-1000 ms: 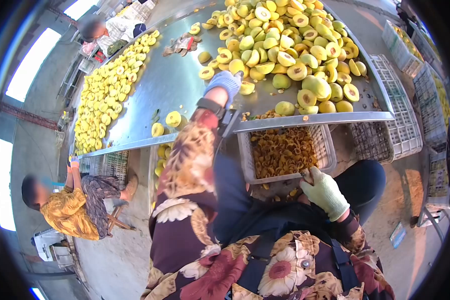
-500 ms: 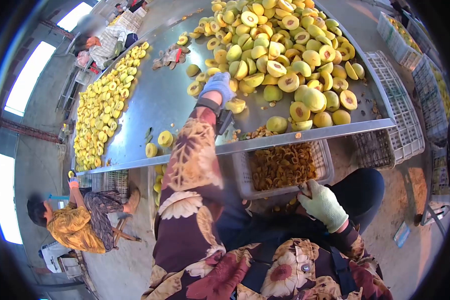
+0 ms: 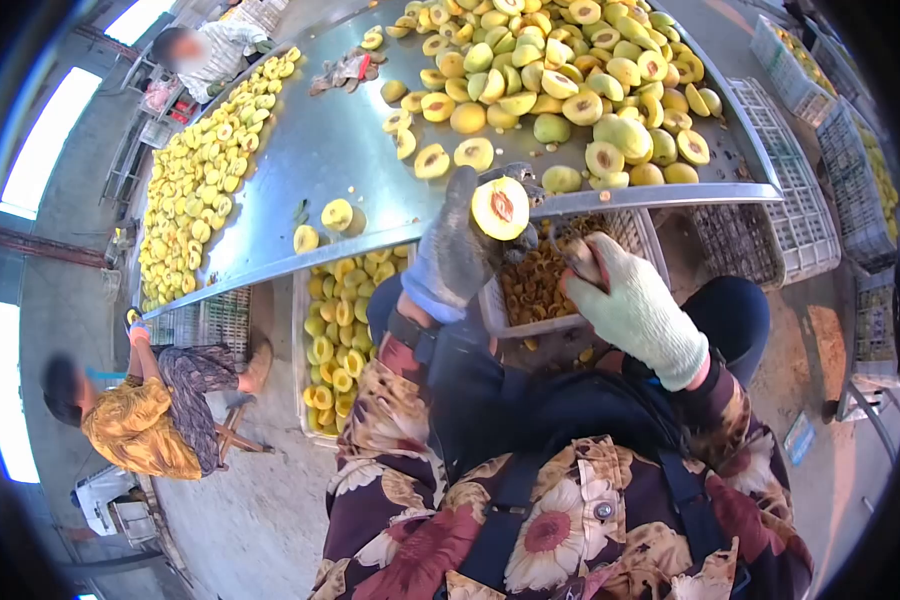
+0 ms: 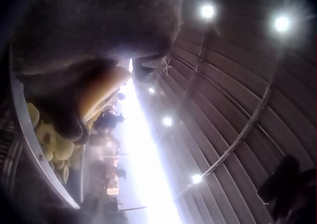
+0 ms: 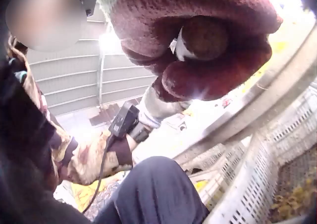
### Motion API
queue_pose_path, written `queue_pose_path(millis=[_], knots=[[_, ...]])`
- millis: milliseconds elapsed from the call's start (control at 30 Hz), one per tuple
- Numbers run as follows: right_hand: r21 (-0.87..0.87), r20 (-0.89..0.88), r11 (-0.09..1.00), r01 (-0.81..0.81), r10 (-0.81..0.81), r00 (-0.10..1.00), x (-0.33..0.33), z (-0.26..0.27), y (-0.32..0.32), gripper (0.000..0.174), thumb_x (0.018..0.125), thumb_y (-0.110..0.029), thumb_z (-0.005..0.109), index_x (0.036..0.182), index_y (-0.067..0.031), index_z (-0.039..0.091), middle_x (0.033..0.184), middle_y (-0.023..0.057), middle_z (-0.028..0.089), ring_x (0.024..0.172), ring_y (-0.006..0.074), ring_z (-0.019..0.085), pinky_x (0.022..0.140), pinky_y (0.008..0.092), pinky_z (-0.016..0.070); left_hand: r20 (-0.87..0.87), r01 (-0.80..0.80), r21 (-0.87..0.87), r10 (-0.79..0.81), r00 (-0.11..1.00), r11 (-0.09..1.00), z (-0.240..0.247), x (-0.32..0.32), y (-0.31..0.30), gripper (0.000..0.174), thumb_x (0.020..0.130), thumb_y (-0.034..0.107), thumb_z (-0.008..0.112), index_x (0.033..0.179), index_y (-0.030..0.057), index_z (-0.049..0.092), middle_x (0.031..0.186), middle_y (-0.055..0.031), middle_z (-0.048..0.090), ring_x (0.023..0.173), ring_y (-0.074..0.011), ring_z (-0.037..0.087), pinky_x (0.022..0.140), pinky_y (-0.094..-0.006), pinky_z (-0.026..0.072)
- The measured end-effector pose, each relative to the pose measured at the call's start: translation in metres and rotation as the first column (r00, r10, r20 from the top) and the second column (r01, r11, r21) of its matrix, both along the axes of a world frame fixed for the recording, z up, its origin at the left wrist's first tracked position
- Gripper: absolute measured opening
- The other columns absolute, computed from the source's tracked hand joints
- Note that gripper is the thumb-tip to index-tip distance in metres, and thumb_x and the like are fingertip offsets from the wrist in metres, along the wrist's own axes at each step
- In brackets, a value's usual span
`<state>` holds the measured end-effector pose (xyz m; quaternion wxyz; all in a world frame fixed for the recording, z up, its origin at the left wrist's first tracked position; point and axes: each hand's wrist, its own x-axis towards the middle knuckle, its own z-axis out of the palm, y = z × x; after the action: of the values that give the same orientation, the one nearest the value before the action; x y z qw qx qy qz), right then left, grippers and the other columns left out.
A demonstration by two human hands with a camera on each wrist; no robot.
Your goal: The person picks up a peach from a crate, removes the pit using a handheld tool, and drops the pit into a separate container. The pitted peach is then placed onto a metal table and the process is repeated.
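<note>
My left hand, in a blue-and-grey glove, holds a peach half just off the table's front edge. Its cut face is turned up, with a reddish-brown centre. Close by on the right, my right hand wears a pale glove and grips a tool whose round brown handle end shows inside the curled fingers in the right wrist view. What the tool's working end looks like, I cannot tell. In the left wrist view, the peach half appears edge-on below the dark glove.
A metal table with a raised rim bears a heap of halved peaches and a second pile at left. Below are a crate of brown pits and a crate of peach halves. Another person sits at left.
My left hand has come back from the heap to above the pit crate, bringing a peach half. My right hand has risen toward it with the tool.
</note>
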<state>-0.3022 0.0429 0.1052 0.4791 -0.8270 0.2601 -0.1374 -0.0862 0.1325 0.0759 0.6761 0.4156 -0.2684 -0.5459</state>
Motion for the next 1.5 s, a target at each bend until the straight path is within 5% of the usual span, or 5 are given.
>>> queue_pose_path(millis=[667, 833, 1067, 1267, 1500], knots=[[-0.545, -0.021, 0.806, -0.231, 0.262, 0.965, 0.03, -0.039, 0.051, 0.024, 0.091, -0.015, 0.059, 0.106, 0.0003, 0.048, 0.073, 0.0255, 0.059, 0.071, 0.0447, 0.062, 0.062, 0.0499, 0.0476, 0.389, -0.606, -0.122, 0.6, 0.699, 0.786, -0.02, -0.064, 0.036, 0.065, 0.103, 0.057, 0.034, 0.102, -0.0011, 0.064, 0.089, -0.0088, 0.069, 0.077, -0.0159, 0.067, 0.073, -0.0293, 0.0551], [-0.186, -0.057, 0.976, -0.11, 0.101, 0.993, 0.033, -0.032, 0.055, 0.025, 0.092, -0.017, 0.059, 0.105, 0.0002, 0.047, 0.074, 0.0267, 0.059, 0.072, 0.0463, 0.061, 0.06, 0.051, 0.0475, 0.548, -0.658, -0.17, 0.626, 0.555, 0.733, -0.025, -0.061, 0.037, 0.061, 0.104, 0.052, 0.037, 0.097, -0.0017, 0.065, 0.088, -0.0092, 0.069, 0.075, -0.0135, 0.063, 0.072, -0.029, 0.0521], [0.207, -0.107, 0.964, -0.166, 0.191, 0.976, 0.03, -0.014, 0.051, 0.023, 0.093, -0.023, 0.059, 0.098, -0.0022, 0.05, 0.065, 0.0112, 0.059, 0.05, 0.0224, 0.061, 0.047, 0.0352, 0.0486, 0.609, -0.566, -0.219, 0.565, 0.557, 0.795, -0.04, -0.049, 0.034, 0.062, 0.104, 0.051, 0.041, 0.09, -0.0042, 0.066, 0.083, -0.0117, 0.069, 0.074, -0.0159, 0.063, 0.071, -0.0306, 0.0522], [0.867, -0.122, 0.492, -0.085, 0.373, 0.92, 0.028, 0.001, 0.035, 0.025, 0.09, -0.031, 0.065, 0.096, -0.0088, 0.057, 0.069, -0.0046, 0.054, 0.046, 0.0021, 0.048, 0.038, 0.0168, 0.0375, 0.188, -0.259, 0.035, 0.248, 0.95, 0.965, -0.036, -0.034, 0.034, 0.072, 0.098, 0.062, 0.044, 0.087, -0.0051, 0.067, 0.084, -0.0182, 0.071, 0.074, -0.0244, 0.069, 0.072, -0.0352, 0.0574], [0.972, -0.049, 0.23, -0.05, 0.403, 0.914, 0.027, -0.014, 0.03, 0.027, 0.092, -0.03, 0.067, 0.105, -0.0102, 0.054, 0.068, -0.0052, 0.051, 0.045, -0.0007, 0.044, 0.035, 0.0143, 0.0311, 0.385, -0.362, 0.037, 0.321, 0.865, 0.931, -0.041, -0.039, 0.031, 0.067, 0.1, 0.06, 0.039, 0.084, -0.0011, 0.064, 0.084, -0.0181, 0.071, 0.074, -0.0202, 0.069, 0.066, -0.0301, 0.0568]])
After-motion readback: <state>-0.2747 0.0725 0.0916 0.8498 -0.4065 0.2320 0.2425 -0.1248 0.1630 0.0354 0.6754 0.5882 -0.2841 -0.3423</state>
